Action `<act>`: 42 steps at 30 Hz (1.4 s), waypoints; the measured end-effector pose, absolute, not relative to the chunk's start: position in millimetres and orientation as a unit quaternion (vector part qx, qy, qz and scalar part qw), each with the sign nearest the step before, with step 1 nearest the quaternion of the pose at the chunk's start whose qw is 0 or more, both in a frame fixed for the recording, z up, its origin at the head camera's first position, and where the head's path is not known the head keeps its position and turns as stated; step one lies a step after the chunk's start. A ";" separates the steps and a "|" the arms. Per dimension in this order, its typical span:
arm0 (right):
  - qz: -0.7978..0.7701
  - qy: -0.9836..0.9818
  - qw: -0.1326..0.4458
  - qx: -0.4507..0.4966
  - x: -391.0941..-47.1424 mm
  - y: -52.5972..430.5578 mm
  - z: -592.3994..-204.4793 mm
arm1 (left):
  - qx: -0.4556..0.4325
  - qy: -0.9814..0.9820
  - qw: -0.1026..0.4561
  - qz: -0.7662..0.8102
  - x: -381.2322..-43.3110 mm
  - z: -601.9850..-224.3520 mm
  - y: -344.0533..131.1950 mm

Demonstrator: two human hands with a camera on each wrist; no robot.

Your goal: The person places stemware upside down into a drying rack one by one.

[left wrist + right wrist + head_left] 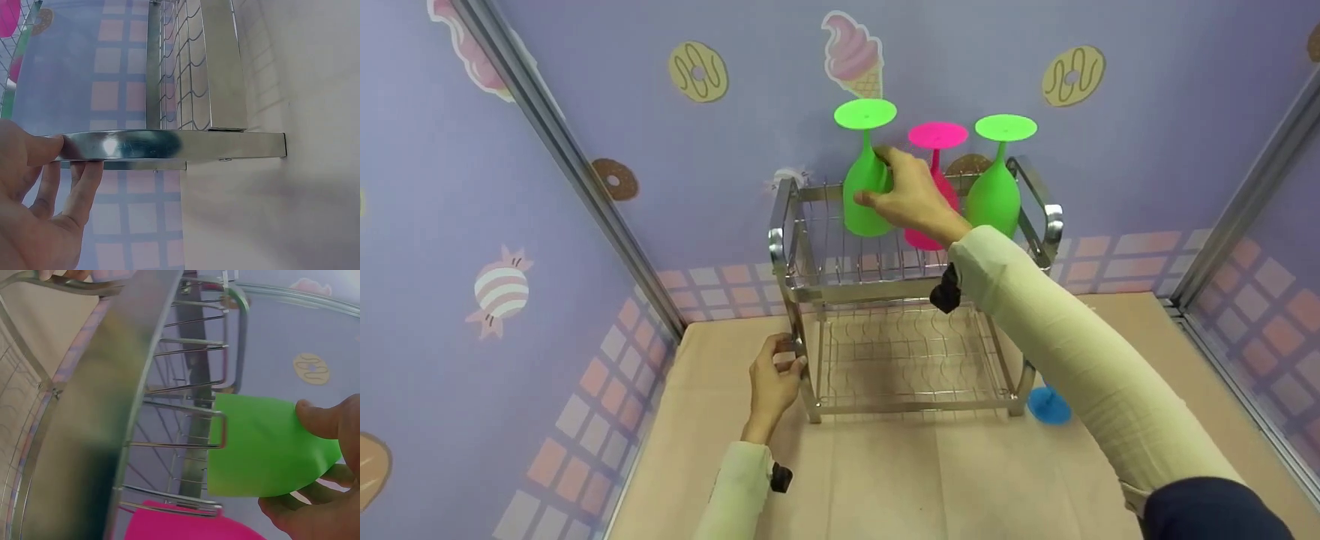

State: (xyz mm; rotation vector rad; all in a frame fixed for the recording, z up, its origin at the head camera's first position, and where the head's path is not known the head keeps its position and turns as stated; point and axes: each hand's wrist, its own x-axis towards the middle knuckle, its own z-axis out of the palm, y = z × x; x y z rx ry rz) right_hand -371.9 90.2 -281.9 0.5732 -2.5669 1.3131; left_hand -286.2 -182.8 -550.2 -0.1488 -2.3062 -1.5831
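On the top tier of the metal dish rack, my right hand grips the bowl of an upside-down green plastic wine glass. In the right wrist view its thumb and fingers lie on either side of the green bowl, whose rim is by the rack's wire dividers. A pink wine glass stands inverted just right of it, partly behind my hand. Another inverted green wine glass is at the tier's right end. Lower down, my left hand pinches the rack's left side leg between thumb and fingers.
A blue wine glass is beside the rack's right foot, mostly hidden by my right sleeve. The rack's lower tier is a wavy wire shelf. Patterned walls enclose the cloth-covered table at the back and sides.
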 end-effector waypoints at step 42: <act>0.395 -0.895 0.104 0.178 -363.9 88.5 -306.1 | -0.044 -0.820 0.178 -0.542 -287.3 -550.2 -181.9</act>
